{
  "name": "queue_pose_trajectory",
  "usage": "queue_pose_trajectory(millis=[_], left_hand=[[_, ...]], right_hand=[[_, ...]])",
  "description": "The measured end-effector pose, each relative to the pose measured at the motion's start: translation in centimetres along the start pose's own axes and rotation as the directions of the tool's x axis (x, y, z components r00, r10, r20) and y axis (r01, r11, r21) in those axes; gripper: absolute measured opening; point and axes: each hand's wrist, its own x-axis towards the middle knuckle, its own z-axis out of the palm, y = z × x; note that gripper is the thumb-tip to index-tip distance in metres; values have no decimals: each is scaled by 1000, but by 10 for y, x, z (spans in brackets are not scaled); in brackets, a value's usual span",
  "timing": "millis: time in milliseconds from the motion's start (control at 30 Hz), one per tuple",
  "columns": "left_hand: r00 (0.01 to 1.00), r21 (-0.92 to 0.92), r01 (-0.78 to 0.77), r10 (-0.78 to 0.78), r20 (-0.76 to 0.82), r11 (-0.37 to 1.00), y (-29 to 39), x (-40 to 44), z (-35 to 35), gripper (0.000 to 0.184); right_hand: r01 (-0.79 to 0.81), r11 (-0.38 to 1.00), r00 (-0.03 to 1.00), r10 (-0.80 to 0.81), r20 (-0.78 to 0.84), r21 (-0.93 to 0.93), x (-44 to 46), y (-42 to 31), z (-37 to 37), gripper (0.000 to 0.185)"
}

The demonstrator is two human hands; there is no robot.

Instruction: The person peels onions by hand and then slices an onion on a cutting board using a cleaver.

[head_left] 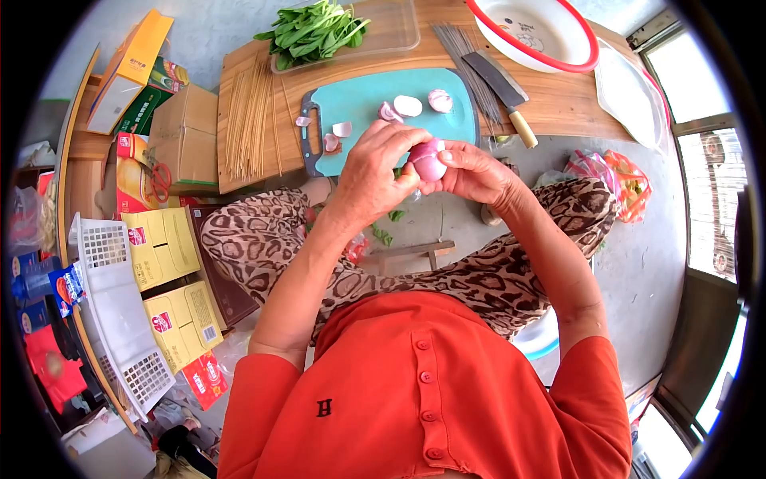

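A red onion with glossy pink-purple skin is held above the near edge of the teal cutting board. My left hand grips it from the left, thumb and fingers closed around it. From the other side, my right hand pinches it between thumb and fingers. Cut onion pieces lie on the board: a pale one and a purple-edged one. Several bits of onion skin are scattered near the board's dark handle.
A cleaver rests on metal skewers, its wooden handle over the table edge. Bamboo skewers, leafy greens in a clear tray and a red-rimmed basin share the table. Boxes stand left; plastic bags sit right.
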Motion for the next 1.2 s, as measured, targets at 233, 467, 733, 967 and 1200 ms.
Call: queue_pose_trajectory(millis=[233,467,733,967,1200], left_hand=[[999,30,-53,53,-4,998,-2,0,-1,40],[996,28,-74,75,-40,997,-12,-4,2,37],[1000,-80,-7,6,-12,997,1,-7,-7,38],[990,20,-41,38,133,999,6,-6,-16,31],[998,119,-24,17,60,993,5,-8,-10,19]], right_hand=[[-16,1000,1000,17,24,-18,1,0,0,46],[-46,997,998,49,48,-60,0,1,5,44],[-15,996,998,9,-68,-90,0,1,18,49],[-66,958,993,35,-114,-280,0,4,13,46],[-90,956,992,62,-106,-278,-1,4,16,42]])
